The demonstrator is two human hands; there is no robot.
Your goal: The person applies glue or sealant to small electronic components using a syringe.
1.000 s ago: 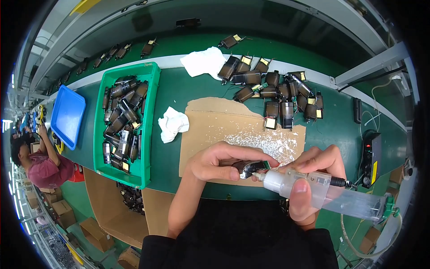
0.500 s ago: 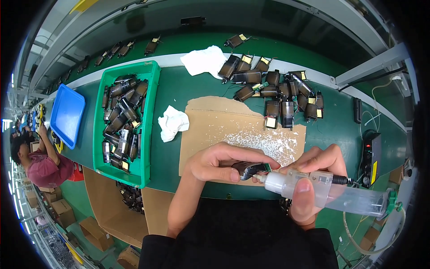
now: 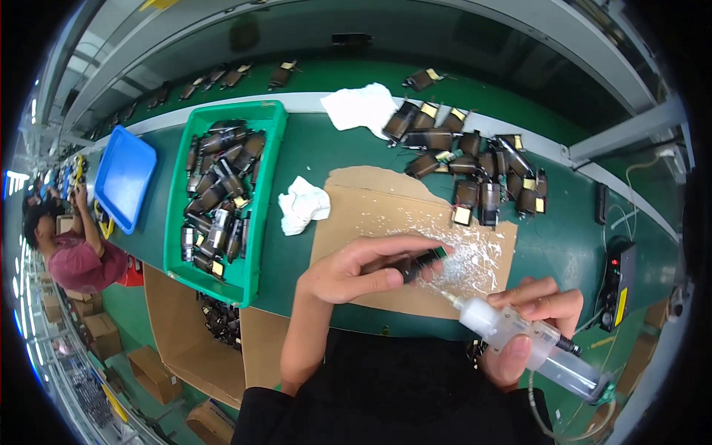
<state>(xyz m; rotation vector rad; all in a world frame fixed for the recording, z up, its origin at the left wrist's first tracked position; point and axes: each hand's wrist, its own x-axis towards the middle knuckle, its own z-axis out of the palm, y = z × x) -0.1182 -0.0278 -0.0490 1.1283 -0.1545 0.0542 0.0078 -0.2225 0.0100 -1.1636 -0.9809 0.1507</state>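
Between the thumb and fingers of my left hand (image 3: 337,276) is a small dark block-shaped part (image 3: 417,267) with a green edge, partly hidden by the hand. My right hand (image 3: 545,304) grips a translucent dispensing syringe (image 3: 512,326) with a hose at its rear end. Its thin nozzle points up and left toward the part, with a gap between them. Below both hands lies a cardboard sheet (image 3: 371,211) covered with white specks and smears on its right side.
Several brown-black parts (image 3: 463,167) cluster beyond the cardboard. A green crate (image 3: 272,163) full of similar parts stands left, beside a blue tray (image 3: 122,182). White cloths (image 3: 304,208) lie nearby. A black box (image 3: 619,285) with cables sits right. Another person (image 3: 85,256) works far left.
My right hand has swung the syringe down, drawing its nozzle away from the part. My left hand has turned the part slightly. The whole view has shifted a little.
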